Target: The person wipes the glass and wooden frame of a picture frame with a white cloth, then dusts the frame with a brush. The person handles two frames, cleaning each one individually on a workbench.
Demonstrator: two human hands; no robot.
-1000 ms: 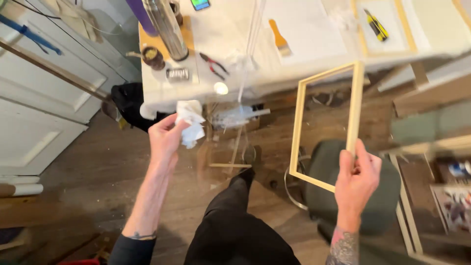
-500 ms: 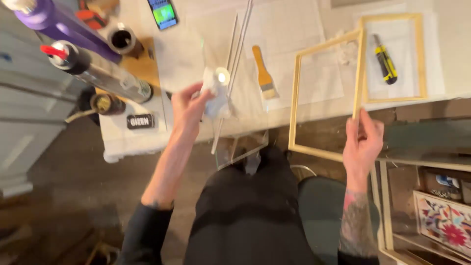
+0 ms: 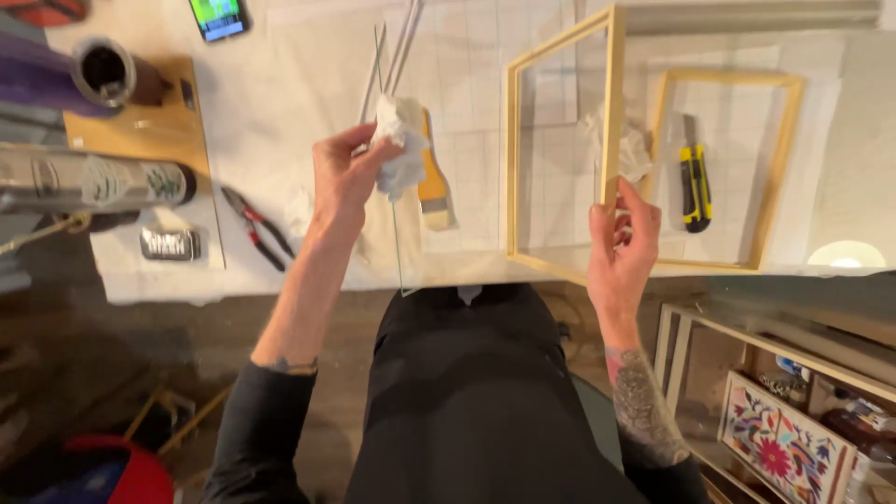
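My left hand (image 3: 341, 182) is closed around a crumpled white cloth (image 3: 401, 149), in the middle of the picture above the white table (image 3: 280, 103). It seems that a thin pane of glass (image 3: 397, 252) is also in this hand, seen from its edge as a fine line going down from the cloth to the table edge, but I cannot tell this for sure. My right hand (image 3: 621, 247) pinches the side bar of a light wooden frame (image 3: 560, 149), which stands tilted, with its lower bar near the table edge.

Behind this frame, at the right, a second wooden frame (image 3: 779, 168) lies flat on the table. Inside it I see a yellow and black utility knife (image 3: 693, 187) and another crumpled cloth (image 3: 633, 149), partly hidden by the bar I hold. Just beside my left hand lies a paintbrush (image 3: 434, 191) with a wooden handle, partly covered by the cloth. At the left are red-handled pliers (image 3: 257, 227), a small dark tin (image 3: 170, 245), a metal cylinder (image 3: 93, 182) lying on its side and a wooden board (image 3: 140, 131). A phone (image 3: 219, 17) is at the upper left edge.
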